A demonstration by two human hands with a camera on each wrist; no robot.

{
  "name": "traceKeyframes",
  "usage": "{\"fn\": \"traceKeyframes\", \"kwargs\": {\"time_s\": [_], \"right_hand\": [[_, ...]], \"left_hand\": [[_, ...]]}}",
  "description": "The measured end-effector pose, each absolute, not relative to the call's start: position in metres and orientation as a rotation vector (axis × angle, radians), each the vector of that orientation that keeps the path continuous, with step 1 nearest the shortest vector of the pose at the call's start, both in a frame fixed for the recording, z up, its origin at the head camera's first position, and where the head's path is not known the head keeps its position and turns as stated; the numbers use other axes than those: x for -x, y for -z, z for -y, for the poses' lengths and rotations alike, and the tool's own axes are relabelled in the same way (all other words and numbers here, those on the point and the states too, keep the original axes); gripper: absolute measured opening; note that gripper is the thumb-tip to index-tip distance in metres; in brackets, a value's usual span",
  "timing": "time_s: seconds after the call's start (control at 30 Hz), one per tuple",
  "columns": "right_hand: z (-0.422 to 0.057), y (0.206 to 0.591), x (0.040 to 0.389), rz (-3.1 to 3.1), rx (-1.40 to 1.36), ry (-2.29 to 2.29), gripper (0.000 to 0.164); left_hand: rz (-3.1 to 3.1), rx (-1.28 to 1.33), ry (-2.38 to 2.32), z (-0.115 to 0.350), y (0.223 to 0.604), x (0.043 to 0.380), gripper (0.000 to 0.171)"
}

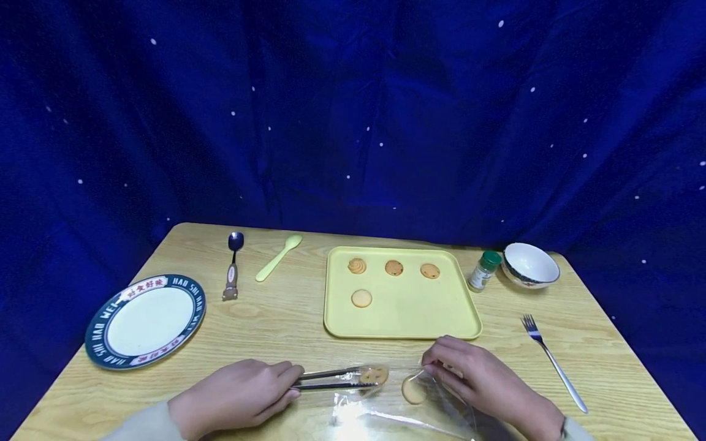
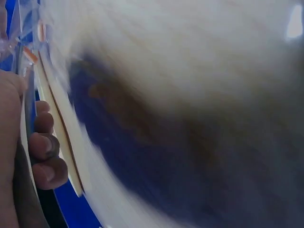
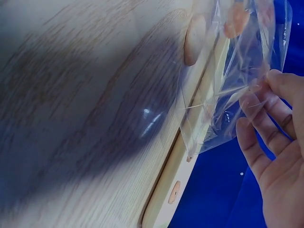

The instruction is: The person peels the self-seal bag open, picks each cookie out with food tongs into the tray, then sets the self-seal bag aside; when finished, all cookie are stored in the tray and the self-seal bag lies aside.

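Observation:
My left hand (image 1: pixel 242 395) grips black-and-silver tongs (image 1: pixel 328 375), their tips around a speckled cookie (image 1: pixel 375 375) at the mouth of a clear plastic bag (image 1: pixel 380 411). Between thumb and fingers, my right hand (image 1: pixel 480 383) pinches the bag's edge, seen closer in the right wrist view, where the film (image 3: pixel 213 123) hangs from the fingertips. A plain round cookie (image 1: pixel 413 391) lies within the bag's outline. Beyond the hands, the yellow tray (image 1: pixel 425 318) bears a swirled cookie (image 1: pixel 356 266), two speckled cookies (image 1: pixel 394 267) and a plain one (image 1: pixel 361 298).
At left are a blue-rimmed plate (image 1: pixel 190 324), a dark spoon with a bear-shaped handle (image 1: pixel 231 275) and a yellow spoon (image 1: pixel 278 258). On the right stand a green-capped shaker jar (image 1: pixel 484 271) and a white bowl (image 1: pixel 531 263), with a fork (image 1: pixel 554 361) nearer me.

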State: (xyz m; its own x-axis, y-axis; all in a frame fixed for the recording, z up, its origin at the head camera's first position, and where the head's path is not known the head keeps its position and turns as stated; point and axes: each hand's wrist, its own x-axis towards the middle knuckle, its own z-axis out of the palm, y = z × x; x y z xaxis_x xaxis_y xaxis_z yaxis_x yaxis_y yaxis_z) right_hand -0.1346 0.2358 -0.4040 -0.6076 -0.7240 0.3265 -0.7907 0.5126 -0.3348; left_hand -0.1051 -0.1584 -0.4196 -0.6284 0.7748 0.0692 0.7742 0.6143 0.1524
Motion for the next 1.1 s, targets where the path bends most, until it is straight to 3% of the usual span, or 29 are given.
{"fn": "traceKeyframes", "kwargs": {"time_s": [0.5, 0.83, 1.1], "right_hand": [[-0.236, 0.406, 0.137, 2.543, -1.355, -0.687, 0.014], [-0.237, 0.408, 0.134, 2.542, -1.338, -0.662, 0.020], [-0.238, 0.408, 0.132, 2.605, -1.330, -0.683, 0.007]], "left_hand": [[-3.097, -1.273, -0.231, 0.213, 0.423, 0.113, 0.016], [-3.129, -1.341, 0.027, 0.155, 0.408, 0.163, 0.018], [-3.171, -1.432, 0.091, 0.106, 0.406, 0.200, 0.018]]}}
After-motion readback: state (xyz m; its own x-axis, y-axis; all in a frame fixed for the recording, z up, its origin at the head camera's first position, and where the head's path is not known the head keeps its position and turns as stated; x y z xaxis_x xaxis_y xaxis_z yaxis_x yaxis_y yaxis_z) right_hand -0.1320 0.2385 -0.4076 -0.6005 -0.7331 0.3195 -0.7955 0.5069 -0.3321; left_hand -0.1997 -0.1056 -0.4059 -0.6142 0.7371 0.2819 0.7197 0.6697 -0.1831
